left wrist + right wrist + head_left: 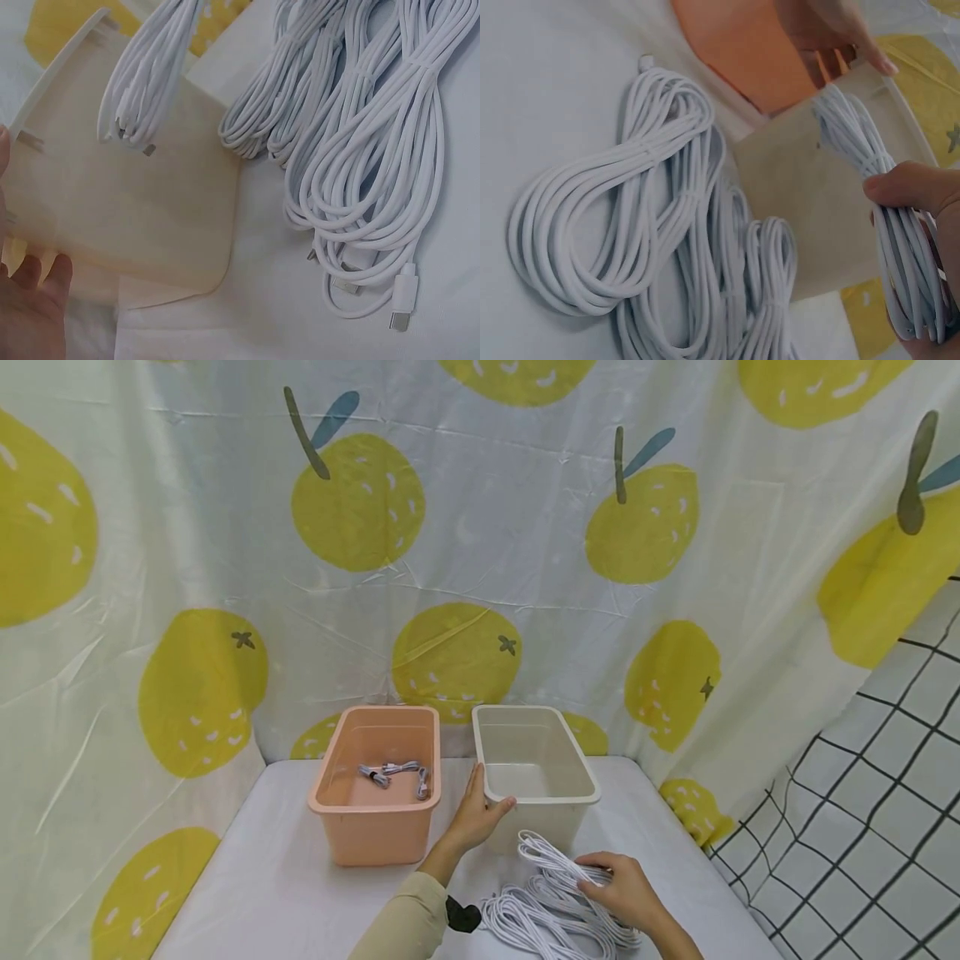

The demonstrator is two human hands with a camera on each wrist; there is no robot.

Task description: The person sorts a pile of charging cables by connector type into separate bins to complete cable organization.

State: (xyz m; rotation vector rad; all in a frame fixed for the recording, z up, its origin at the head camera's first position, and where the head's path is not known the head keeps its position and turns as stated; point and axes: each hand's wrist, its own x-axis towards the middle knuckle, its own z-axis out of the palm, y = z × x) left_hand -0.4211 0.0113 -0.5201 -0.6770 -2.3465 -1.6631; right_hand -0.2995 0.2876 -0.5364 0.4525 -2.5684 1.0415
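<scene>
My right hand [621, 887] grips a coiled white USB cable [855, 131] by its bundled middle, thumb across the strands. One looped end of this bundle [150, 82] hangs in front of the cream bin [536, 818]. My left hand [474, 817] rests at the near left corner of that bin, thumb on the front just below the rim, fingers extended along the left side. Several more coiled white cables [525, 920] lie in a heap before the bin, beneath the right hand. A USB-C plug [403, 296] pokes out of the heap.
Left of the cream bin stands a peach bin [378, 839] with a few short, tied grey cables [401, 768] inside. Both bins stand on a white-covered table [247, 860]. Behind hangs a fruit-print curtain [510, 502]; a black wire grid [862, 785] runs along the right.
</scene>
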